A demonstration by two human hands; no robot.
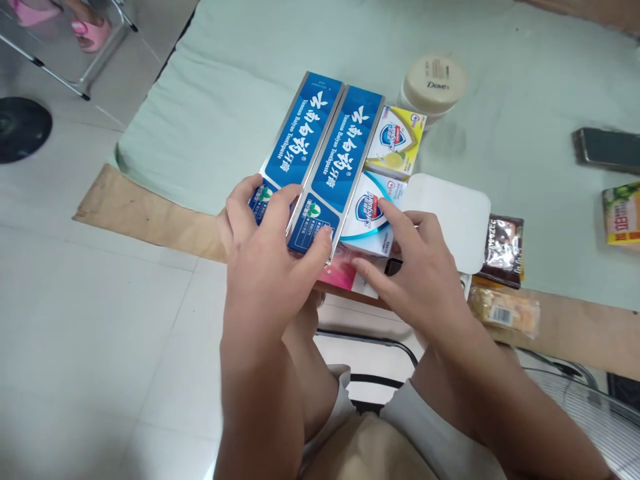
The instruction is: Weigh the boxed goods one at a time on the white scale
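Observation:
Two blue toothpaste boxes lie side by side, the left box point(305, 127) and the right box point(350, 147). My left hand point(270, 267) spans their near ends, fingers curled over the left one and thumb on the right one. Beside them is a white soap box point(367, 217) with a teal stripe. My right hand point(425, 270) holds it, index finger on its top and thumb at its near edge. A yellow-and-white soap box point(397, 143) sits just beyond. Under the near ends shows a pink package point(340, 270), partly hidden.
A cream Dove jar point(433, 87) stands behind the boxes. To the right are a white rounded-corner case point(445, 217), a dark brown packet point(503, 250), a clear-wrapped snack point(505, 310), a phone point(607, 150) and a yellow-green box point(623, 213). Brown cardboard point(150, 217) lines the table's near edge.

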